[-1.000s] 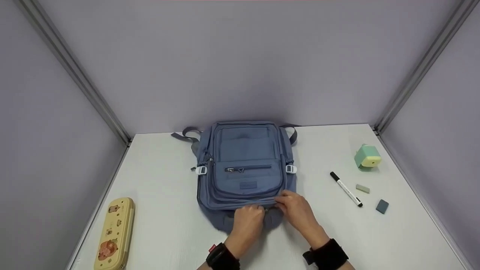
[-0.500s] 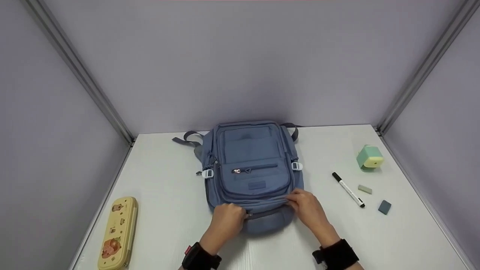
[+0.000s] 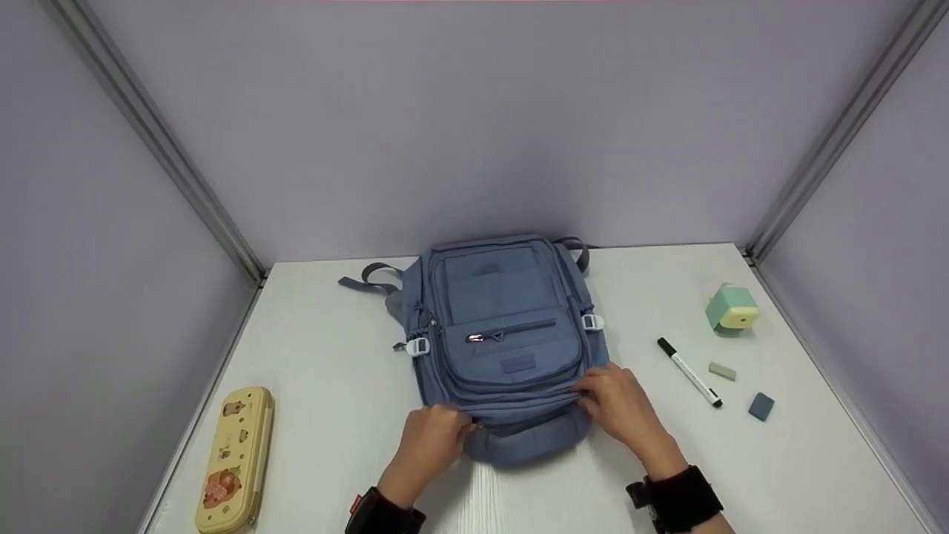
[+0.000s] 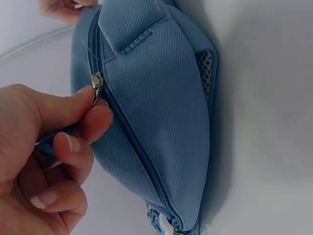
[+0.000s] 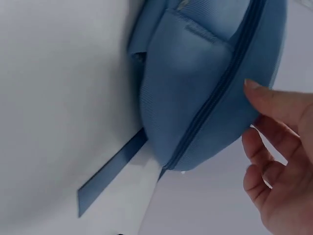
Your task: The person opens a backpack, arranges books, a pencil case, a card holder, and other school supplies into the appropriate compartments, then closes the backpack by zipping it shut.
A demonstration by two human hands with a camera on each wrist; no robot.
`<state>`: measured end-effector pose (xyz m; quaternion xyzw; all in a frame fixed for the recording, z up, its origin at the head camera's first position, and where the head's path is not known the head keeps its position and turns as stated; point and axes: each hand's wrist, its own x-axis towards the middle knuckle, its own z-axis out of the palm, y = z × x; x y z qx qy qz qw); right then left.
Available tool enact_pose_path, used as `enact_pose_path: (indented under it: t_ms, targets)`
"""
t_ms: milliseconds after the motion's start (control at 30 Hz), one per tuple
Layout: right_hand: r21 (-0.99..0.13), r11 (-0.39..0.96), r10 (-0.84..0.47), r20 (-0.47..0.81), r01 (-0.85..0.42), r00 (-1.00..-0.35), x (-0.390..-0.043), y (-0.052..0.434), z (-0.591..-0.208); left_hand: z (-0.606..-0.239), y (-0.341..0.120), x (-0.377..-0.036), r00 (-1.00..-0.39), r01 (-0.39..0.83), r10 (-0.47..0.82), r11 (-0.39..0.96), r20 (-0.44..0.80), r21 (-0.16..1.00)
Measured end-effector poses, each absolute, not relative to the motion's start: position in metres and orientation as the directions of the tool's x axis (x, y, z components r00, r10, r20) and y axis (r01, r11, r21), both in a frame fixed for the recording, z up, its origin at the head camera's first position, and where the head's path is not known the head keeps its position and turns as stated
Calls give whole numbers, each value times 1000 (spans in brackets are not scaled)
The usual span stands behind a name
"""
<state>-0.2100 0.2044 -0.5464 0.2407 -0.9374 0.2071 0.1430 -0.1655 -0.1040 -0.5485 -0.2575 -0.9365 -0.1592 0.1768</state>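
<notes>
Your left hand (image 3: 430, 437) has the zip pull (image 4: 96, 88) pinched between thumb and forefinger, at the near left corner of the backpack (image 3: 504, 341) — the wrist view shows the metal slider right at your fingertips. Ahead of the slider, the zip (image 4: 132, 147) running down the side toward the white buckle looks closed; what lies behind it, along the near edge, is hidden by your fingers and the fold of the fabric, so you cannot tell how far that stretch has parted. Judging from this, the zip work is in its early part: the pull is gripped and at the corner, and the whole side run is left.

Your right hand (image 3: 623, 404) rests on the near right corner of the backpack, fingers spread and fairly straight, pressing the fabric rather than clutching it; its wrist view shows the fingertips against the rounded blue edge beside the zip line.

The backpack lies flat in the middle of the tabletop (image 3: 326, 386), front pocket up, its near end between your two hands and its straps trailing toward the back wall. Well off to your left lies the yellow pencil case (image 3: 236, 460). To your right lie the marker (image 3: 688, 373), two erasers (image 3: 761, 407) and the green sharpener (image 3: 732, 308) — all apart from the backpack and untouched.
</notes>
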Motion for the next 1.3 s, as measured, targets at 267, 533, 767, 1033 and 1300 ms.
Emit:
enact_pose_path:
  t_ms: [267,533,767,1033,1300]
  targets:
    - [-339,695,-540,338,-635,-771,-198,162,-543,-549,-102,-165,-813,524,415,828,408,201]
    - [-199,662,-577,480,-722,-661,-197,127,-555,-546,-102,-165,-838,492,415,856,354,159]
    - [-159,659,-568,534,-735,-626,-201,125,-556,-542,-113,-168,-862,461,395,872,316,167]
    - [-220,644,-548,537,-733,-642,-203,126,-554,-542,-140,-173,-893,368,302,917,333,155]
    - [-239,608,-553,556,-757,-620,-204,127,-553,-550,-157,-180,-904,308,241,940,352,148]
